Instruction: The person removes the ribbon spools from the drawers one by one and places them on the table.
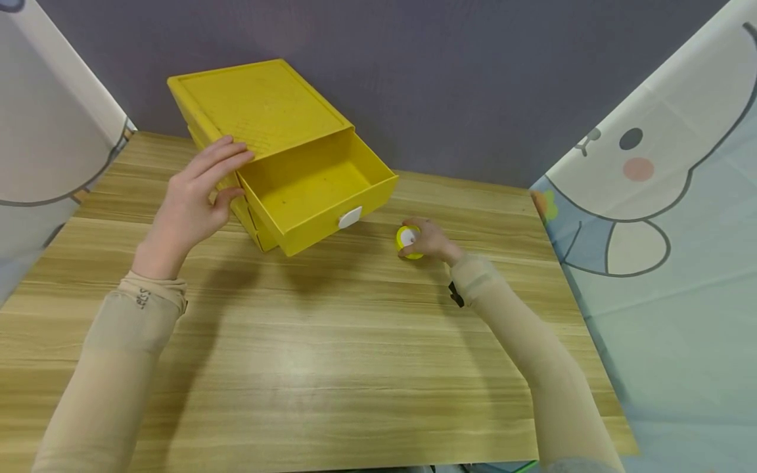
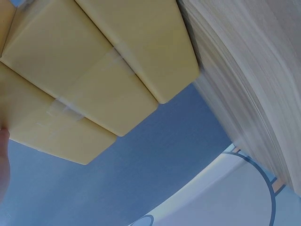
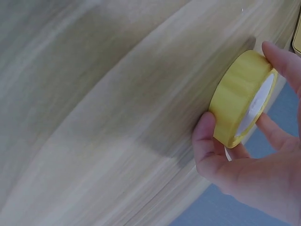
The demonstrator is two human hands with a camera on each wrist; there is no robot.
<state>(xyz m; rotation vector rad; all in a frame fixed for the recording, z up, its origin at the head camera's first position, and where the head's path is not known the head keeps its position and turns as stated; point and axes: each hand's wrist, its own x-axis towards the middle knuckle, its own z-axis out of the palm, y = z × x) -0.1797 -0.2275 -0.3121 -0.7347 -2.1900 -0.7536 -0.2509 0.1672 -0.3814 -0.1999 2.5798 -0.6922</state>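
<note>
A yellow drawer unit (image 1: 260, 105) stands at the back left of the table, its top drawer (image 1: 313, 226) pulled out and bare inside. My left hand (image 1: 192, 203) rests on the unit's near left top edge, fingers extended over it and thumb beside the drawer's side. In the left wrist view, the stacked yellow side panels (image 2: 89, 66) show, with only a bit of a finger at the left border. To the right of the drawer, my right hand (image 1: 430, 240) grips a roll of yellow tape (image 3: 235, 96) with a white core, thumb and fingers around its rim, close against the tabletop.
The drawer front bears a white handle (image 1: 350, 217) and juts out over the wooden table (image 1: 331, 368). A dark grey panel (image 1: 449, 85) rises behind the table. Cartoon-printed cloth (image 1: 668, 315) hangs along the right, with more at the left.
</note>
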